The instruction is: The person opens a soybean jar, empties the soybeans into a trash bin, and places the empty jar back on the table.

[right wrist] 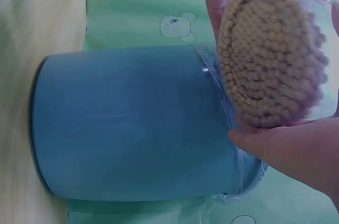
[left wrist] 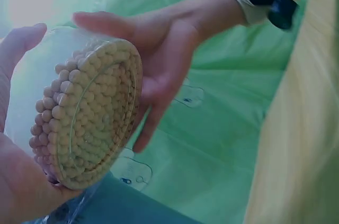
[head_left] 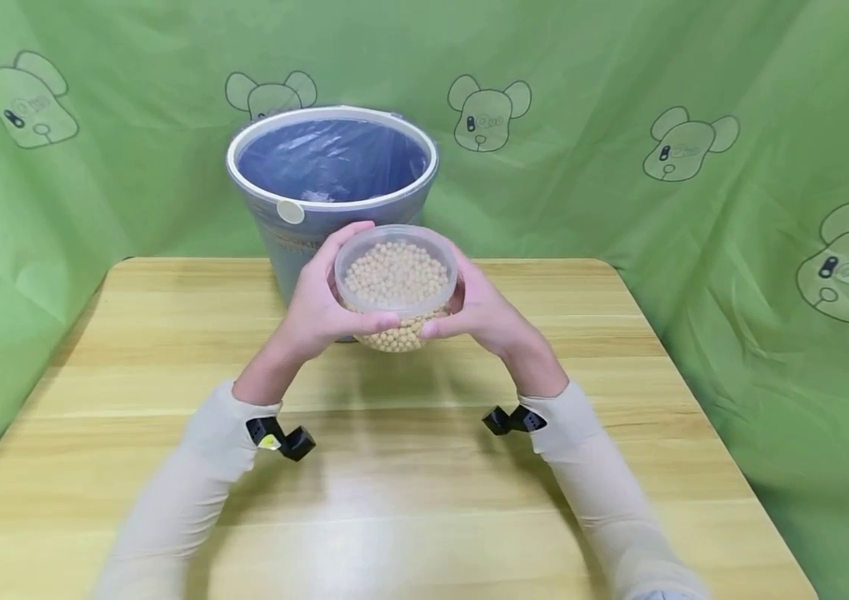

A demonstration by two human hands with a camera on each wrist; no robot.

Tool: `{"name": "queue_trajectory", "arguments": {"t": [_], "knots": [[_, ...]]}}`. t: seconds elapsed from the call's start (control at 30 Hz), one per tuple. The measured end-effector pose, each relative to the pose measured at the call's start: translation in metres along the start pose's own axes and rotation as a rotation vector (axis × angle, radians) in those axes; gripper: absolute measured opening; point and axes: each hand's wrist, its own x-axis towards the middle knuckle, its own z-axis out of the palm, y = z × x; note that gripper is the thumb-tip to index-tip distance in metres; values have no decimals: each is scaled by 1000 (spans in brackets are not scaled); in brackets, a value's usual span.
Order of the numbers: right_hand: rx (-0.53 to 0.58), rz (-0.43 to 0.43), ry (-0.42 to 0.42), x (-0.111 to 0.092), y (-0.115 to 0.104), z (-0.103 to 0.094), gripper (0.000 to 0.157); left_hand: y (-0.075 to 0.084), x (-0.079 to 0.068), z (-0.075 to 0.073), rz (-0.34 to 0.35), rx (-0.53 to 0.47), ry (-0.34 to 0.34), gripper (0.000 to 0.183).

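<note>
Both hands hold a round clear plastic tub [head_left: 397,279] of small, round beige balls up above the table. My left hand [head_left: 313,302] grips its left side and my right hand [head_left: 486,310] its right side, thumbs along the near wall. From the left wrist view, the tub's underside [left wrist: 100,113] shows the balls packed against it, tilted toward the camera. The right wrist view also has the tub [right wrist: 267,54] between the hands. Behind it stands a blue-grey bin [head_left: 274,250], partly hidden by the tub and my left hand.
The bin is lined with a clear plastic bag [head_left: 330,162] under a white rim, and it stands near the back of the wooden table [head_left: 364,500]. Green cloth [head_left: 581,200] with printed mouse heads hangs behind and at both sides.
</note>
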Motion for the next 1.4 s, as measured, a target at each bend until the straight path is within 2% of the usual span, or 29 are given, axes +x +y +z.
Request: {"name": "queue_trajectory", "arguments": {"t": [0.07,0.17,0.27,0.43,0.57,0.63,0.87,1.2,1.3,1.4], "knots": [[-14,-16,9,3,2,1,134,0,2,1,-5,-34,11,105],[-6,-27,28,4,6,2,131,-2,5,1,-12,-38,1,106],[4,-43,50,3,9,2,122,-2,9,0,9,14,-40,111],[-71,-107,38,5,13,0,115,0,12,-2,37,108,-100,113],[-139,-159,-1,6,16,-3,116,1,6,1,38,192,-73,113],[-167,-183,-1,7,17,-4,116,1,5,4,39,204,-49,112],[-219,-230,34,8,20,-5,115,-2,5,12,28,129,2,111],[-264,-278,119,5,20,5,115,3,2,20,100,57,58,116],[-257,-280,125,4,19,7,114,5,0,20,98,61,57,116],[-253,-294,87,4,17,7,115,9,-2,14,82,121,17,119]]}}
